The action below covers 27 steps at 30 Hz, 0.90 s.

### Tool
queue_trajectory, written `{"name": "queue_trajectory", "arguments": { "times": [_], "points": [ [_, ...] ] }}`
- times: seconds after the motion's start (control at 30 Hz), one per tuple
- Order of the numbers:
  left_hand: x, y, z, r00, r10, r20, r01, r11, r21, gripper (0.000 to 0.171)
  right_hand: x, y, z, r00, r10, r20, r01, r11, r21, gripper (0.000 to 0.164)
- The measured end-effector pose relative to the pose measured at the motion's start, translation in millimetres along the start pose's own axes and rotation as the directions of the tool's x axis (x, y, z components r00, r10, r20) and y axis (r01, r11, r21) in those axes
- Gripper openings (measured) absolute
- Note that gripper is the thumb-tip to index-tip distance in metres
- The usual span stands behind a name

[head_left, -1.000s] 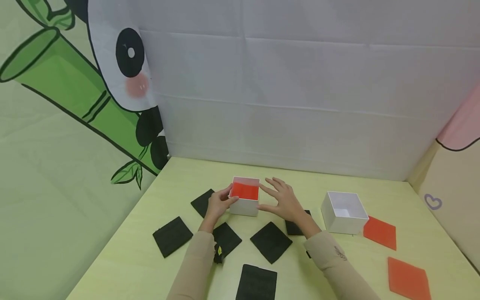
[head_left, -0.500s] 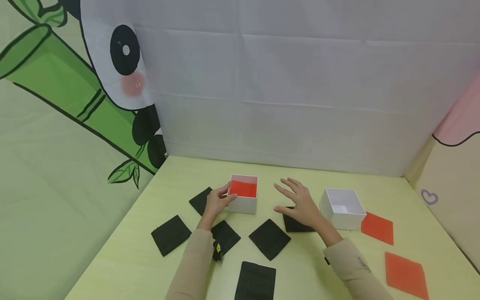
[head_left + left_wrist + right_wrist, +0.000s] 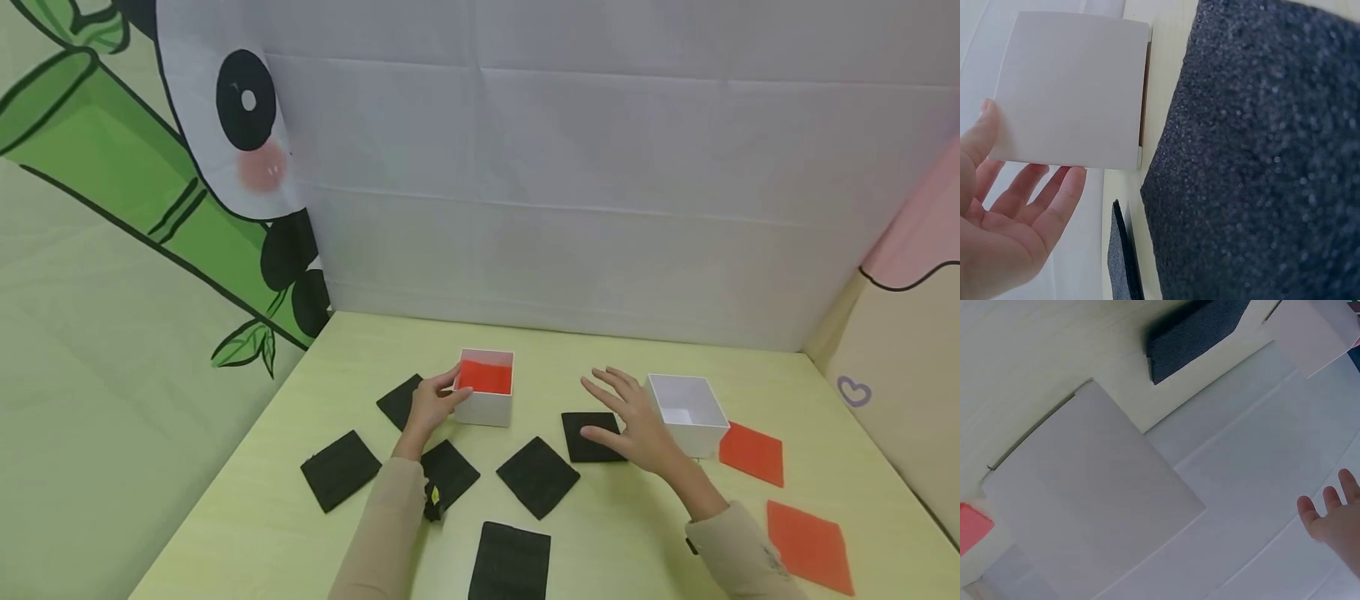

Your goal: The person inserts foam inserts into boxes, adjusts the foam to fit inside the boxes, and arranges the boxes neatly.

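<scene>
Left hand (image 3: 433, 407) grasps the left white box (image 3: 483, 408) at its near left corner, thumb on the front wall, fingers along the left side. Right hand (image 3: 641, 429) is loose of any grip, fingers parted, raised near the right white box (image 3: 693, 440).

Head view alone looks into the boxes: red square (image 3: 486, 377) inside the left one, pale floor in the right one. Left wrist view gives what the head view cannot: a narrow dark slot (image 3: 1145, 94) along the base of the held box, and the grainy face of a black square (image 3: 1254, 156) close by. Right wrist view shows a similar dark line under the right box, with the hand well apart from that box's wall. Whether the upper red sheet (image 3: 752, 454) touches the right box, I cannot tell.

Edges: both boxes stand toward the back of the table (image 3: 375, 342), a strip of surface between them and the white backdrop (image 3: 525, 150). Lower red sheet (image 3: 810, 546) lies toward the table's right edge. Bottom black sheet (image 3: 510, 562) is cut by the frame.

Room: widest gap runs from the left box across to the right hand. Tighter by the left forearm (image 3: 386, 525), with black squares on either side. One more, the rear black square (image 3: 592, 436), lies partly hidden below the right hand.
</scene>
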<state>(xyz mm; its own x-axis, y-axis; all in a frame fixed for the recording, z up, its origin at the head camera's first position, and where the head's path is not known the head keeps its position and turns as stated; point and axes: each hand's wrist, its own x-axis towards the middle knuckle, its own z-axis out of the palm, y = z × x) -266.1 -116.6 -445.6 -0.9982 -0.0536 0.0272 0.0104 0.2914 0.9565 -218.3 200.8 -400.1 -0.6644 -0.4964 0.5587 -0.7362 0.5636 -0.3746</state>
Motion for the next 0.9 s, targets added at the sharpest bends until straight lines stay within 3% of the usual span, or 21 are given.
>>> {"name": "queue_trajectory", "arguments": {
  "times": [0.27, 0.57, 0.9],
  "points": [
    [1.3, -1.2, 1.1, 1.0, -0.024, -0.009, 0.024, 1.0, -0.001, 0.053, -23.6, 3.0, -13.3, 0.999, 0.033, -0.034, -0.034, 0.999, -0.022, 0.064],
    [1.1, -0.3, 2.0, 1.0, 0.002, 0.005, -0.002, 1.0, 0.012, 0.054, -47.4, 5.7, -25.3, 0.997, 0.038, -0.069, -0.041, 0.998, -0.042, 0.064],
    [3.3, -2.5, 1.5, 1.0, -0.008, 0.016, 0.008, 1.0, 0.016, 0.054, -80.5, 5.3, -40.4, 0.989, 0.118, -0.088, -0.12, 0.992, -0.026, 0.067]
  ]
}}
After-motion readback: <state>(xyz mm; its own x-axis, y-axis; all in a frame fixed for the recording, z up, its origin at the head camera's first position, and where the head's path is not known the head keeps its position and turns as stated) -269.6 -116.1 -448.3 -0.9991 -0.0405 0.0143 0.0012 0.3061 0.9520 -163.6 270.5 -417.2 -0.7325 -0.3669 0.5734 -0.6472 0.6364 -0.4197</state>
